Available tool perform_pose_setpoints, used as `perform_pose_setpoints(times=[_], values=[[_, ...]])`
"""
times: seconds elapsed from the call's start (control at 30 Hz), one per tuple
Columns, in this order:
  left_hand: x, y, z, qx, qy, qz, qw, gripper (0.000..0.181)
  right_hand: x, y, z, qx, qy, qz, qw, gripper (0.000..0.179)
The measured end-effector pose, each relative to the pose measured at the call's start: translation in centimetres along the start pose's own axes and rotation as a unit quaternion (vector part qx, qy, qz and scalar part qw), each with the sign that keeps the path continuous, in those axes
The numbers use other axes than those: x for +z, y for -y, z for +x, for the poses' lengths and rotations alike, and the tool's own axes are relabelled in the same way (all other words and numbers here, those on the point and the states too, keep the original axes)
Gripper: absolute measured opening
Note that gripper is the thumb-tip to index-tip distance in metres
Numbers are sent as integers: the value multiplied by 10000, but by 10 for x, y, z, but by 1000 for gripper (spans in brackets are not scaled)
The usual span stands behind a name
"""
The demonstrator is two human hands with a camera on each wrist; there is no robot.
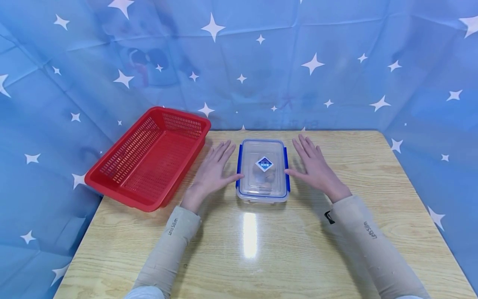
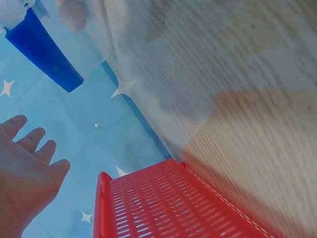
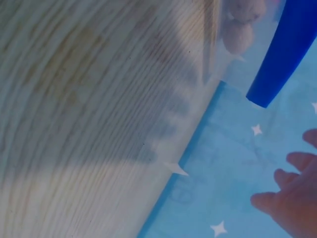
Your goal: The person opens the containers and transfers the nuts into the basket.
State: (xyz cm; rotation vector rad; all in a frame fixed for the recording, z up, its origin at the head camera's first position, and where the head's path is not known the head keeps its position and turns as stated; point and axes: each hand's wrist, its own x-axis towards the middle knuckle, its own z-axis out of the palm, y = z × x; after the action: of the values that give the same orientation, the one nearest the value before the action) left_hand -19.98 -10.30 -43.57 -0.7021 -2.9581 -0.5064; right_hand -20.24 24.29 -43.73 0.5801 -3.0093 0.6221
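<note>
A clear plastic food storage box (image 1: 263, 178) with a blue seal lies on the table, its lid on. A blue-and-white diamond label (image 1: 264, 164) is stuck on the lid. Down each long side runs a blue clip (image 2: 44, 52). Roundish brownish things (image 3: 238, 35) show dimly through the wall; their kind is unclear. On the left my left hand (image 1: 213, 171) is spread, its thumb tip at the lid's left edge. Opposite it my right hand (image 1: 316, 169) has its fingers extended and its thumb tip at the right clip. Whether either thumb touches the box, I cannot tell.
A red plastic basket (image 1: 149, 166) with slotted walls stands at the left, close beside my left hand. The wooden table (image 1: 388, 199) ends at the back against a blue star-patterned cloth (image 1: 261, 83), which also hangs at both sides.
</note>
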Motion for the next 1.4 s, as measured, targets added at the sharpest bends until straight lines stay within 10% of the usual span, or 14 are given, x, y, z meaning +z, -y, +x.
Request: perform_pose_setpoints(times=[1.4], values=[[18,-3,-10,740,792,-926,9898,113,18,7,-9,-325,359,510,9975,92]])
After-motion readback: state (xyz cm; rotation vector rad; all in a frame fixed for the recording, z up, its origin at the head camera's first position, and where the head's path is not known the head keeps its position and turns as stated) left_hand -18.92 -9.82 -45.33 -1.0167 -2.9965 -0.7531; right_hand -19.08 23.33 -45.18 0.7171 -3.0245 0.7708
